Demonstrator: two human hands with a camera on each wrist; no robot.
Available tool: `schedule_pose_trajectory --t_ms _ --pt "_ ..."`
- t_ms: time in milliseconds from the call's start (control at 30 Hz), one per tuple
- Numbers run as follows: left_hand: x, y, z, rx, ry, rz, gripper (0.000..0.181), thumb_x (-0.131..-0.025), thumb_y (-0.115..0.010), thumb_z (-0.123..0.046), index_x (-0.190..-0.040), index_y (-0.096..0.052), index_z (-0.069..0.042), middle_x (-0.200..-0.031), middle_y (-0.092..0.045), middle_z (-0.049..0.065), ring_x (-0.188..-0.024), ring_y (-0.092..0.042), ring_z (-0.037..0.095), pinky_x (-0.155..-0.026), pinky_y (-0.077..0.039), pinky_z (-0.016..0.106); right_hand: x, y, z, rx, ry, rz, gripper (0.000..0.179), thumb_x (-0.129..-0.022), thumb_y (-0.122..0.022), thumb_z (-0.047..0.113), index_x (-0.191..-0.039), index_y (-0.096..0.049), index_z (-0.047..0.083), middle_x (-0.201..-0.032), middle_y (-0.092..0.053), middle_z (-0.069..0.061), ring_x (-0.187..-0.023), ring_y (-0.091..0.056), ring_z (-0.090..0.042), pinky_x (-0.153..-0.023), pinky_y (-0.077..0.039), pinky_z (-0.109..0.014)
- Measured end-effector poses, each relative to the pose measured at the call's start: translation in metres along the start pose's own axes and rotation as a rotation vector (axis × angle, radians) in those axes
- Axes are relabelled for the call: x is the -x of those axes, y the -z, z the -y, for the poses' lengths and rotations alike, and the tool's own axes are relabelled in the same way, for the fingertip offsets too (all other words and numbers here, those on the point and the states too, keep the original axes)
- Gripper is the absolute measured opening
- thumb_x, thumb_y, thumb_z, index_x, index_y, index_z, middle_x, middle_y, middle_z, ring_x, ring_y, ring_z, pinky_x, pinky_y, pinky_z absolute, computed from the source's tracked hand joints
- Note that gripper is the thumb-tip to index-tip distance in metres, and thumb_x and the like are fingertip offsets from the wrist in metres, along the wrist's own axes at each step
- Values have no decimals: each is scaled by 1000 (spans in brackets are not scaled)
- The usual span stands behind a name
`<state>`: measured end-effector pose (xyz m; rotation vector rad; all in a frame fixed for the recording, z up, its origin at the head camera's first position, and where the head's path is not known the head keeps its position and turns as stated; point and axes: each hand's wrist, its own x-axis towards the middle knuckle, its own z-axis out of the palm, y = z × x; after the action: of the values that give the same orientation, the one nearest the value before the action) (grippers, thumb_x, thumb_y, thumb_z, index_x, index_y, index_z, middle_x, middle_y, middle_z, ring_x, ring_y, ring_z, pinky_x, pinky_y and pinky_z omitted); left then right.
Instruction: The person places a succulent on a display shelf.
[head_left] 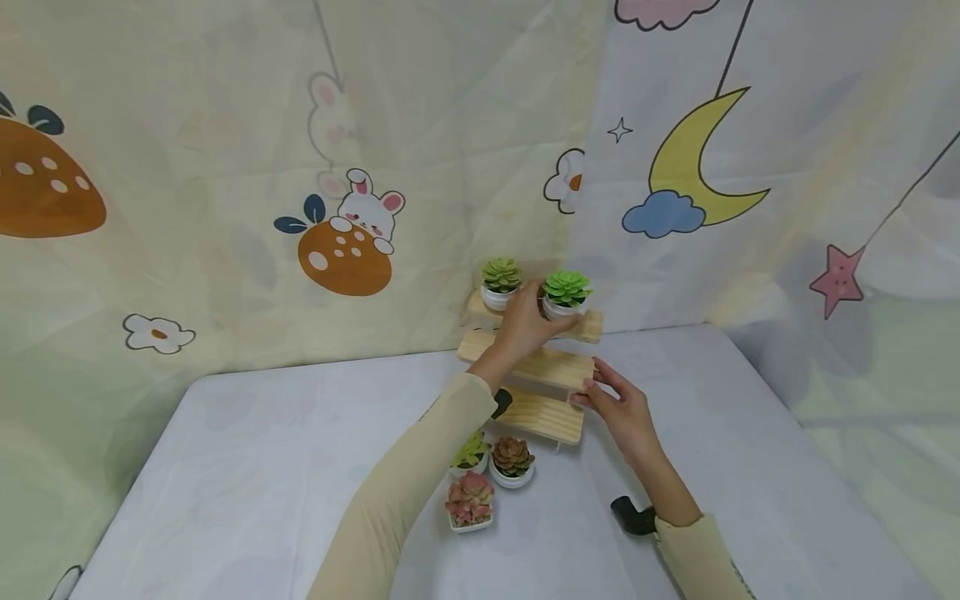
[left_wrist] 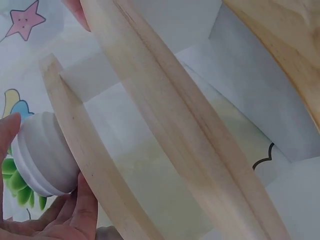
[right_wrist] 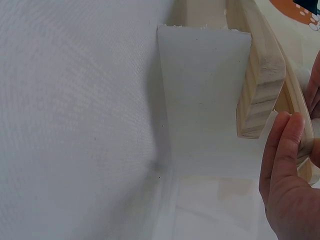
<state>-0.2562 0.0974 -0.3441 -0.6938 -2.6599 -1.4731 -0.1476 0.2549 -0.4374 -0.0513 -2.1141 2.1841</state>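
My left hand (head_left: 527,323) grips the white pot of a bright green succulent (head_left: 567,287) at the right part of the top board of a three-tier wooden stand (head_left: 551,367). In the left wrist view the white pot (left_wrist: 45,152) sits between thumb and fingers, its base against the board's edge. My right hand (head_left: 621,414) holds the right end of the middle board, its fingers (right_wrist: 287,150) at the board's end in the right wrist view. A duller green succulent (head_left: 501,275) in a white pot stands on the top board's left part.
In front of the stand are a brown succulent (head_left: 512,458), a pink succulent (head_left: 470,500) in a square white pot and a yellow-green succulent (head_left: 471,450), partly hidden by the left sleeve. A printed curtain (head_left: 450,125) hangs behind the white-covered table (head_left: 270,467).
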Motion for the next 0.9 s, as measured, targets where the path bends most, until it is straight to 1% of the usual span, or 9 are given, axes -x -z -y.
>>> schedule_pose_trajectory --t_ms 67,133,167,300,367,467,667,733,900 --pt "2 1 1 20 12 5 78 -84 -78 -36 -143 -41 -2 -130 -56 14 -110 -58 26 -89 -51 36 1 -1 1 -2 -2 0 59 -100 -54 9 -151 -27 -3 -128 -42 -21 -83 -69 -4 -84 -53 -19" --pt "4 2 1 47 28 8 79 -84 -78 -36 -144 -40 -2 -130 -56 14 -108 -59 26 -86 -52 35 1 -1 2 -7 -6 0 59 -100 -55 9 -151 -28 -3 -128 -41 -22 -83 -69 -4 -84 -53 -18" --pt "5 3 1 61 36 12 80 -83 -78 -35 -145 -39 -3 -130 -56 14 -108 -59 26 -87 -53 35 1 -1 2 -6 -7 0 59 -100 -55 9 -151 -28 -2 -129 -41 -22 -83 -69 -4 -84 -53 -18" --pt "10 5 3 107 62 18 80 -83 -79 -34 -146 -39 -5 -137 -53 13 -121 -56 26 -96 -50 35 1 -2 1 -17 -8 0 59 -100 -55 9 -151 -28 -2 -128 -41 -22 -82 -70 -4 -84 -53 -19" --pt "13 7 4 127 69 21 80 -82 -79 -34 -145 -40 -6 -138 -53 13 -124 -55 26 -97 -50 36 1 -2 1 -23 -2 -1 58 -100 -55 8 -151 -28 -3 -127 -42 -21 -82 -70 -5 -84 -53 -19" --pt "17 7 5 132 63 13 79 -81 -80 -34 -145 -42 -6 -137 -53 12 -123 -55 25 -97 -50 37 1 -1 0 -33 10 2 58 -100 -54 8 -151 -28 -4 -127 -42 -22 -81 -70 -5 -85 -53 -19" --pt "24 8 7 104 55 3 80 -80 -81 -36 -143 -43 -6 -136 -53 13 -122 -55 24 -98 -49 35 1 -1 0 -40 20 7 58 -100 -54 8 -150 -27 -5 -129 -41 -24 -82 -69 -5 -84 -53 -18" --pt "27 9 7 101 51 -1 79 -80 -81 -37 -143 -43 -7 -136 -53 14 -122 -55 25 -98 -49 36 1 -1 0 -38 22 9 58 -100 -54 9 -150 -27 -5 -129 -41 -24 -83 -69 -4 -84 -53 -18" --pt "35 14 7 127 30 -11 76 -80 -81 -35 -141 -44 -8 -134 -53 13 -123 -55 26 -100 -48 38 1 -2 0 -37 38 9 59 -100 -55 10 -150 -28 -6 -125 -42 -19 -82 -70 -4 -84 -53 -17"
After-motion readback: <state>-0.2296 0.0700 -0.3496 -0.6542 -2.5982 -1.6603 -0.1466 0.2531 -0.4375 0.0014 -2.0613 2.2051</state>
